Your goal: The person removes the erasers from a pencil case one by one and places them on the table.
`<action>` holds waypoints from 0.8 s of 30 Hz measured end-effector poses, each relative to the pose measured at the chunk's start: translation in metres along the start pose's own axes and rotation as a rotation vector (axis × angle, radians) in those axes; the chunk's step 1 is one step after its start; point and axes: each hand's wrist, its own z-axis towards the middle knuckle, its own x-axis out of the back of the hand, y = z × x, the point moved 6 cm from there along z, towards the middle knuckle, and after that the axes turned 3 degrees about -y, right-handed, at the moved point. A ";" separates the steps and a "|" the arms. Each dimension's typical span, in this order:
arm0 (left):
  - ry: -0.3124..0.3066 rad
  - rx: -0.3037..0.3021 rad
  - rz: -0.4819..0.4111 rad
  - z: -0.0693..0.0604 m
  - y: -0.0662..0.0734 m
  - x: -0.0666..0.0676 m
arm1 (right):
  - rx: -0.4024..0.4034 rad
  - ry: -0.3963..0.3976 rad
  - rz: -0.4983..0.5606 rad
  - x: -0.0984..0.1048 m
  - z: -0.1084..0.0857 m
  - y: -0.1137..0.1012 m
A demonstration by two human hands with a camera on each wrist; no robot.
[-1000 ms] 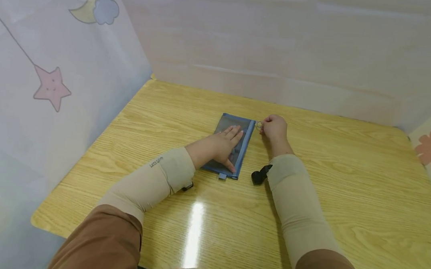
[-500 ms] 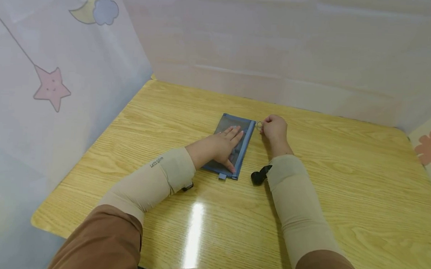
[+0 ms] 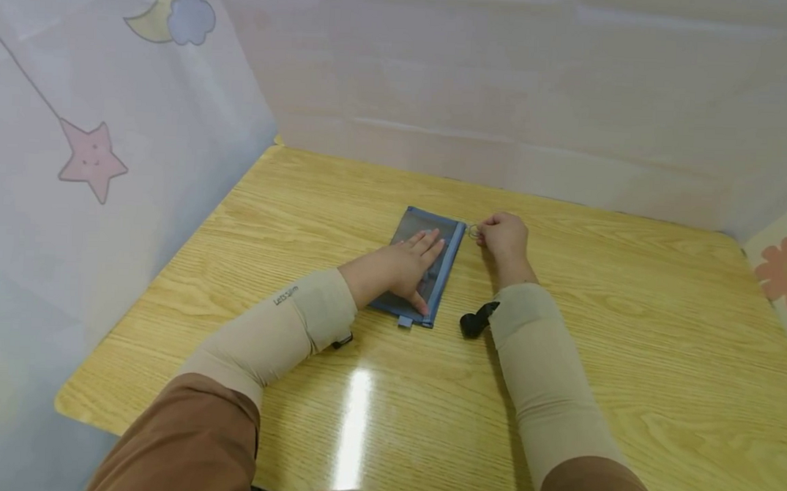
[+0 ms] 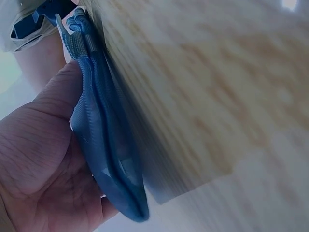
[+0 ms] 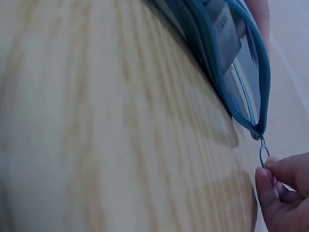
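Note:
A blue mesh zipper pouch (image 3: 422, 221) lies flat on the wooden table. My left hand (image 3: 402, 268) rests on it with fingers spread, covering much of its middle. Just past the pouch's far right corner, my right hand (image 3: 504, 237) pinches the ring (image 5: 261, 155) on the zipper pull between thumb and finger. The right wrist view shows the slider (image 5: 257, 136) at that end of the zipper and the pouch mouth gaping. Inside sit a grey blocky item (image 5: 226, 41) and a thin blue strand (image 5: 245, 92). In the left wrist view, the pouch edge (image 4: 104, 130) lies alongside my thumb.
The wooden table (image 3: 628, 300) extends to both sides, with a rounded corner at the near left. Behind it stands a pale backdrop (image 3: 493, 81). A black wrist camera (image 3: 476, 322) hangs from the right sleeve, just above the table.
My right hand has shifted very slightly to the right and nearer, still pinching the ring. The left hand and the pouch stay practically in place.

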 end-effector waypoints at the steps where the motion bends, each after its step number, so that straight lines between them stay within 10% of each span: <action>1: -0.002 -0.001 -0.001 0.000 0.000 0.000 | -0.001 0.001 -0.004 0.001 0.000 0.001; 24: -0.001 -0.012 0.006 0.000 0.002 0.000 | -0.045 -0.029 -0.021 0.017 0.000 0.011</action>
